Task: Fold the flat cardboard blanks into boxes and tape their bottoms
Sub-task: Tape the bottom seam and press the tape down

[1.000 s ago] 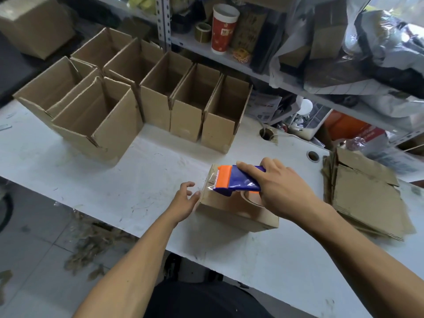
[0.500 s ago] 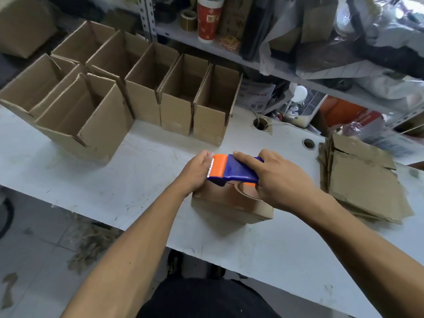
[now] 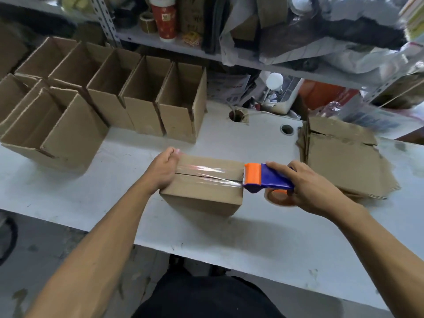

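A folded cardboard box point(image 3: 202, 191) lies bottom-up on the white table point(image 3: 229, 237) in front of me. A strip of clear tape point(image 3: 206, 173) runs along its centre seam from the left edge to the right edge. My left hand point(image 3: 161, 168) grips the box's left end, fingers curled over the tape's start. My right hand point(image 3: 305, 187) holds the blue and orange tape dispenser point(image 3: 263, 177) just past the box's right edge, the tape still joined to it. A stack of flat cardboard blanks point(image 3: 344, 164) lies to the right.
Several open-topped folded boxes point(image 3: 142, 99) stand in a row at the back left, with a larger one point(image 3: 57, 131) in front of them. A cluttered metal shelf point(image 3: 252, 56) runs behind the table. Two cable holes point(image 3: 236, 115) sit in the tabletop.
My right hand has drawn the dispenser from the box's left end across to its right edge, laying tape along the seam. My left hand has stayed on the left end.
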